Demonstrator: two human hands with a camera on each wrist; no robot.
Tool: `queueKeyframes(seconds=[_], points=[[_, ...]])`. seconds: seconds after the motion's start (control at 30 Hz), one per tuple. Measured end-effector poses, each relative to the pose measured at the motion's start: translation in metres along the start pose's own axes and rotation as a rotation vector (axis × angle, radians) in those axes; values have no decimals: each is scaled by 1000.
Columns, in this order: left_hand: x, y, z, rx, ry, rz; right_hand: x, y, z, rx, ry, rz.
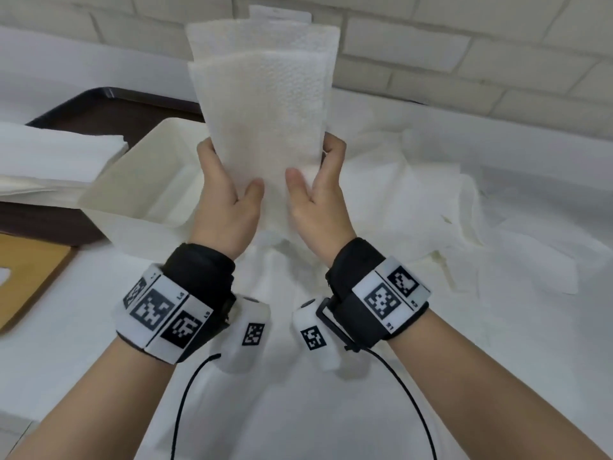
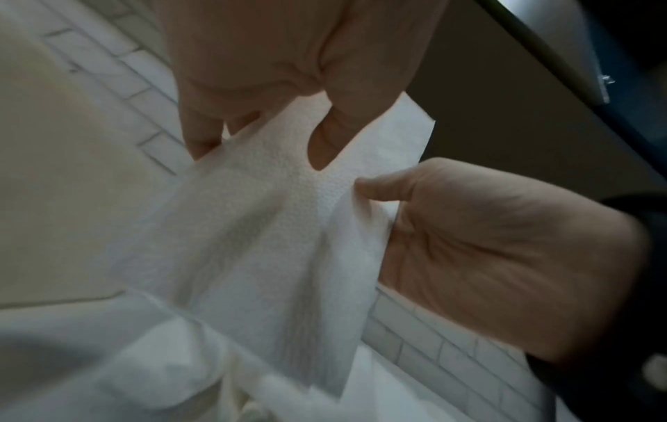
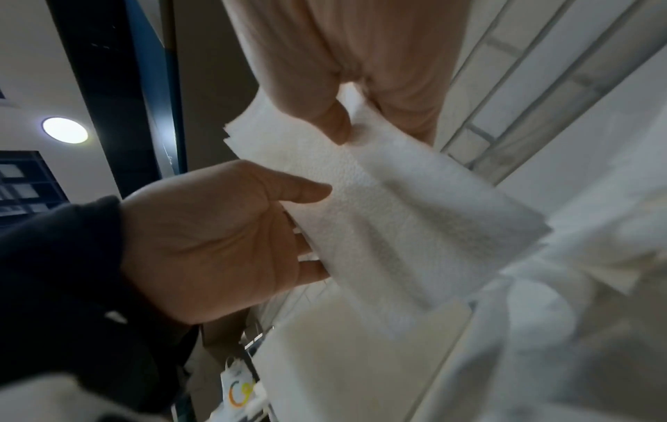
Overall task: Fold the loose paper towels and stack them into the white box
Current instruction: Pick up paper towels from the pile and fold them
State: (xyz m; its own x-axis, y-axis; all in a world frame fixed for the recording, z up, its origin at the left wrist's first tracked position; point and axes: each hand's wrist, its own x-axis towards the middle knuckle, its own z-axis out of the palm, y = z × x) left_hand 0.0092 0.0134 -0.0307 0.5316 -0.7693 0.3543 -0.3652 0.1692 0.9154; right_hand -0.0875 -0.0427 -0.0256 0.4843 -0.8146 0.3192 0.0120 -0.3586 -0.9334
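I hold one folded white paper towel (image 1: 265, 104) upright in the air with both hands, over the middle of the table. My left hand (image 1: 229, 167) pinches its lower left edge, thumb in front and fingers behind. Gripping the lower right edge the same way is my right hand (image 1: 313, 157). The left wrist view shows my left hand (image 2: 260, 154) pinching the towel (image 2: 270, 228). In the right wrist view my right hand (image 3: 379, 134) pinches the towel (image 3: 397, 214). The white box (image 1: 132, 227) stands open just left of my hands and below them.
A heap of loose paper towels (image 1: 414, 194) lies on the table under and to the right of my hands. A stack of flat towels (image 1: 49, 154) rests on a dark tray (image 1: 83, 104) at the left. A wooden board (image 1: 26, 270) lies front left. A white brick wall (image 1: 464, 44) rises behind.
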Motion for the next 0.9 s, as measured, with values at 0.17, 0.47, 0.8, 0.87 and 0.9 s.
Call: queueKeyframes(seconds=[0.17, 0.47, 0.8, 0.87, 0.9], points=[[-11, -27, -11, 135, 49, -250, -15, 20, 17, -140, -133, 158], [-11, -24, -10, -55, 51, -57, -12, 16, 19, -55, -128, 99], [-7, -16, 1, -52, 46, -9, -4, 5, 15, -63, -33, 68], [-7, -20, 0, -65, 33, -14, -6, 6, 12, -43, -49, 87], [-8, -24, -2, -64, 34, -34, -7, 9, 11, -59, -67, 115]])
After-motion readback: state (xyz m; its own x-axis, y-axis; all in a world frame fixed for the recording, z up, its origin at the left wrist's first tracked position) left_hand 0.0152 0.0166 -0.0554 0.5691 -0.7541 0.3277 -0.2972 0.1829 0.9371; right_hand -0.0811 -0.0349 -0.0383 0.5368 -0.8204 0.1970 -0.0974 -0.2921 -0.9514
